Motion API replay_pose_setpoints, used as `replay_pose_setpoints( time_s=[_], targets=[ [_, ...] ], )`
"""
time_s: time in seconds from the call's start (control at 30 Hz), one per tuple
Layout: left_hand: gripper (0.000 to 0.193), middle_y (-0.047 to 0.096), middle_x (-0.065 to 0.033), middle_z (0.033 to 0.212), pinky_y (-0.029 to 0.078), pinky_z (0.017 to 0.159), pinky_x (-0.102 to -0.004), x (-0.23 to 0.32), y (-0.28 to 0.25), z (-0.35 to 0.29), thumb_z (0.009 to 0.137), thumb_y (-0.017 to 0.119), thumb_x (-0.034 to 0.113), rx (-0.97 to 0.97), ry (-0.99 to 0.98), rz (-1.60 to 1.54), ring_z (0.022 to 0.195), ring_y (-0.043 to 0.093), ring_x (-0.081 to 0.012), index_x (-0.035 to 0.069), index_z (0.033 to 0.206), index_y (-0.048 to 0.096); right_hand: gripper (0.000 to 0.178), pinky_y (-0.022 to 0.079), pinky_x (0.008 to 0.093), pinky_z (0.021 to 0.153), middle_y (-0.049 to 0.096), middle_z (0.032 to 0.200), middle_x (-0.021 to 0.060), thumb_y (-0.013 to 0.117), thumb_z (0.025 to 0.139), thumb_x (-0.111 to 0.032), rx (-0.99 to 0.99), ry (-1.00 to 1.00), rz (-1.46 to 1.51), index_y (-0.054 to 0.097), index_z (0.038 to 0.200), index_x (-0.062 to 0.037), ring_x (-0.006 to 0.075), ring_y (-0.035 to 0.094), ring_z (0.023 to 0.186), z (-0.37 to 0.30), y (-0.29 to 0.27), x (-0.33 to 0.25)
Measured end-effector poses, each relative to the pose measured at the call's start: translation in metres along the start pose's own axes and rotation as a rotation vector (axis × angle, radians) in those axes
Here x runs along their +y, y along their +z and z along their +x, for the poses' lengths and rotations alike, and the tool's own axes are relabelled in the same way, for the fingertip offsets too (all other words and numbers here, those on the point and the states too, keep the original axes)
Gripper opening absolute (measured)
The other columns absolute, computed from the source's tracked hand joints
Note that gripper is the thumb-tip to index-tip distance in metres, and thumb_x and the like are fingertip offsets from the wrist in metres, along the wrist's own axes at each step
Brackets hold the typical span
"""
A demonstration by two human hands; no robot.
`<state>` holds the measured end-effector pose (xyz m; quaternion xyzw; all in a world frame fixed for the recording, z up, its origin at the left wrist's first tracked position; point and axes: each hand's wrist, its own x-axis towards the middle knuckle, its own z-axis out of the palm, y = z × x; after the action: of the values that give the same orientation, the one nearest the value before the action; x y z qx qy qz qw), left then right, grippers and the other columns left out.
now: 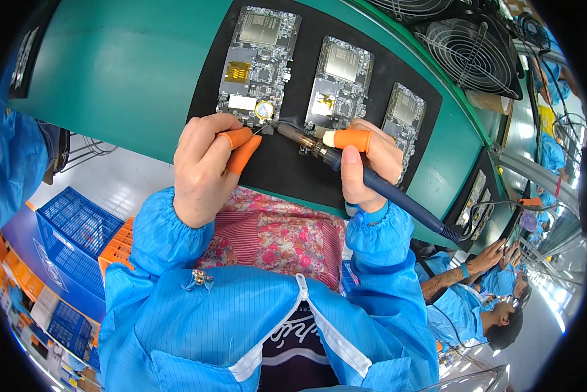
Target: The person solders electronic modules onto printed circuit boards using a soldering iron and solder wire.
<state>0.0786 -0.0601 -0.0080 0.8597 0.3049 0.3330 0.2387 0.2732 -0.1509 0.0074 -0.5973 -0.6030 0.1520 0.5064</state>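
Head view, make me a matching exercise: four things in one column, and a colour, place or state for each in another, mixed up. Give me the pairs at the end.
Column one
1. Soldering iron
2. Mat
3. Finger cots
4. Round disc

Column two
A. Orange, worn on both hands
B. On the leftmost board of the mat's three
C. Gripped in the right hand
D. Black, lying under the boards

Right pairs: 1-C, 2-D, 3-A, 4-B

Bright light, white glare far right, curved edges, rim seemingly blurred
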Motion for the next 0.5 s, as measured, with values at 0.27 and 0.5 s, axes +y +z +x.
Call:
replay_pose_setpoints(
  time_s=[0.27,0.5],
  targets=[
    [0.022,0.057,-0.0092,0.087,0.045,0.060,-0.0316,-0.006,0.009,0.000,0.059,0.074,-0.004,-0.025,0.027,-0.014,0.074,0.055,-0.0238,-0.002,0.076,0.060,0.007,0.038,0.0303,0.043,0.049,0.055,0.0113,0.056,0.068,-0.002,-0.020,0.024,0.011,0.058,0.072,0.0038,0.0236,0.048,0.045,0.002,0.000,-0.002],
    [0.029,0.055,-0.0114,0.097,0.047,0.063,-0.0307,-0.006,0.010,0.005,0.060,0.075,-0.004,-0.073,0.027,-0.038,0.078,0.056,-0.0236,-0.002,0.086,0.062,0.009,0.039,0.0302,0.044,0.049,0.055,0.0120,0.056,0.068,-0.003,-0.002,0.028,0.004,0.059,0.071,0.0048,0.0243,0.050,0.047,0.000,0.001,0.000]
  ],
)
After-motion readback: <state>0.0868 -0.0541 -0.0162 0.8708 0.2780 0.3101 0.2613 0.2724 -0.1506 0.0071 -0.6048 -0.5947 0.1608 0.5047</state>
